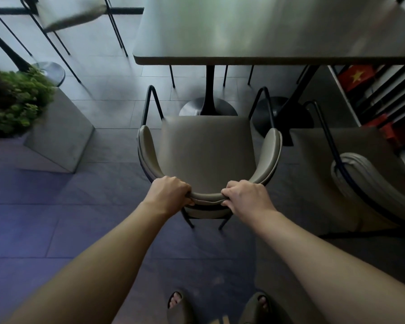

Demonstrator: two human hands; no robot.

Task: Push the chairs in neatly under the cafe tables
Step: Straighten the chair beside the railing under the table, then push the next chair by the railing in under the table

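While the person stands directly behind a grey padded armchair [206,146], both hands are closed around the top of its curved backrest: the left hand [171,195] curls over the rail just left of centre, and the right hand [246,195] does the same just right of centre, fingers wrapped over the padded edge. Both forearms reach forward and down, and two feet in dark sandals show at the bottom of the view.

The armchair faces the bench [267,52], a pale rectangular cafe tabletop on a black pedestal. Its seat lies wholly out in the open, with a strip of tiled floor [103,113] between the front of the seat and the bench edge, so this chair is not yet tucked in and appears to need a straight push forward.

To the right, a second armchair [360,178] of the same kind stands turned at an angle, also pulled clear, so it too seems left to do. Thin black chair legs are visible on the far side under the bench. To the left stands a concrete planter [63,136] with green foliage.
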